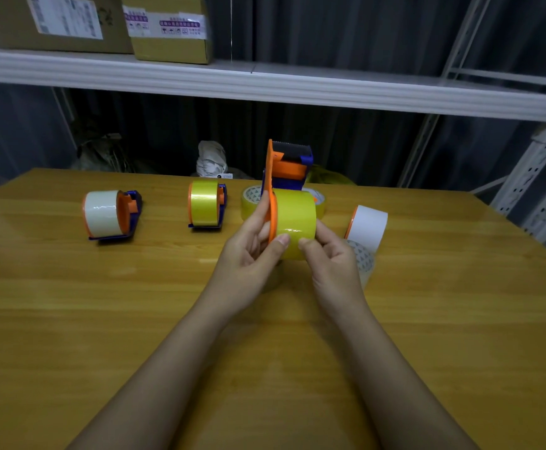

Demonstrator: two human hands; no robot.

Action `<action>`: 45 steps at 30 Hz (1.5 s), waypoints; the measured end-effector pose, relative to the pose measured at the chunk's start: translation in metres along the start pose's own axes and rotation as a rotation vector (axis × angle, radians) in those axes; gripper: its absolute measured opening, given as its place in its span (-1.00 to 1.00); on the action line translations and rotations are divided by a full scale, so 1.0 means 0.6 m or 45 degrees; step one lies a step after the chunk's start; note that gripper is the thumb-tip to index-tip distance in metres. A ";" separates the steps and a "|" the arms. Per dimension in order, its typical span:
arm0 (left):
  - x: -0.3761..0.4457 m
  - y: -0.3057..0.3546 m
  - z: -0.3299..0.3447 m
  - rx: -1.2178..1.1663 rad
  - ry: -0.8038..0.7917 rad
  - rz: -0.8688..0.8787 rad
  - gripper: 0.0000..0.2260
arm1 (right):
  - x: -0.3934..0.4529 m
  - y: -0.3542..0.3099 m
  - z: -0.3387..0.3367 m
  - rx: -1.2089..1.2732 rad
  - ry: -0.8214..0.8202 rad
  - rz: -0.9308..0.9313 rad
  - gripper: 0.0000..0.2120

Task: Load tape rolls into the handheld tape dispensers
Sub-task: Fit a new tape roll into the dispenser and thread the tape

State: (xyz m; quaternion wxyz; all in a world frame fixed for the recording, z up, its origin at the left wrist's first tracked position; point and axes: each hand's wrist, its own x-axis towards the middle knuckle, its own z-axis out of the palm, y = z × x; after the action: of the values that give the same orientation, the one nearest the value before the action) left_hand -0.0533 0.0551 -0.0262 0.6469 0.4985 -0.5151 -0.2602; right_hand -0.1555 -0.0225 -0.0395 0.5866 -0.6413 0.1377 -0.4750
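While both forearms reach in from the near edge of the worktop (135,319), the two hands meet on one yellow tape roll (296,222) held up off the wood. Left hand (249,254): fingers curled round the orange side plate of the held dispenser (286,167), thumb tip pressed on the roll's near face. Right hand (333,258): thumb and fingers pinching the roll's lower right rim. Roll axis runs left-right, so the tape face is toward the camera; dispenser head stands straight up beyond the fingers. Judgement: the free end must be peeled and led upward, away from both thumbs, to that head; right hand is better placed for it.

Beyond, on the worktop: a white roll (367,227) on an orange core just right of the right hand, a loose yellow roll (251,199) behind the left. Farther left, a loaded yellow dispenser (206,204) and a loaded white dispenser (111,214).
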 end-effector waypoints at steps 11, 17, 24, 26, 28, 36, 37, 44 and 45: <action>0.007 0.012 -0.002 -0.196 0.190 -0.002 -0.57 | -0.004 -0.002 0.003 -0.105 -0.117 -0.059 -0.58; 0.010 0.015 -0.012 -0.283 0.282 -0.015 -0.68 | -0.008 0.000 0.003 -0.382 0.121 -0.186 -0.50; 0.002 0.031 -0.010 0.073 0.221 0.187 -0.73 | -0.005 -0.012 -0.017 -0.720 -0.177 -0.249 -0.25; 0.002 0.030 -0.011 0.069 0.166 0.166 -0.71 | -0.008 -0.014 -0.015 -0.728 -0.174 -0.202 -0.28; 0.003 0.030 -0.012 0.030 0.132 0.141 -0.69 | -0.010 -0.015 -0.011 -0.693 -0.123 -0.198 -0.33; 0.007 0.025 -0.020 -0.023 -0.048 0.023 -0.91 | -0.007 -0.010 -0.011 -0.325 0.013 -0.119 -0.38; 0.007 0.023 -0.024 -0.012 -0.049 0.019 -0.92 | -0.007 -0.009 -0.011 -0.341 -0.013 -0.099 -0.36; 0.007 0.021 -0.034 0.053 -0.054 0.061 -0.79 | -0.008 -0.017 -0.021 -0.692 -0.200 -0.091 -0.17; 0.008 0.021 -0.034 0.057 -0.065 0.067 -0.79 | -0.008 -0.020 -0.022 -0.763 -0.222 -0.119 -0.13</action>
State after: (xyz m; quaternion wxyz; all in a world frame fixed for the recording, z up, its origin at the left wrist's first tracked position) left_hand -0.0350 0.0636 -0.0121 0.6289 0.4922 -0.5501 -0.2442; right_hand -0.1728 -0.0242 -0.0328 0.3587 -0.8295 0.1911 -0.3831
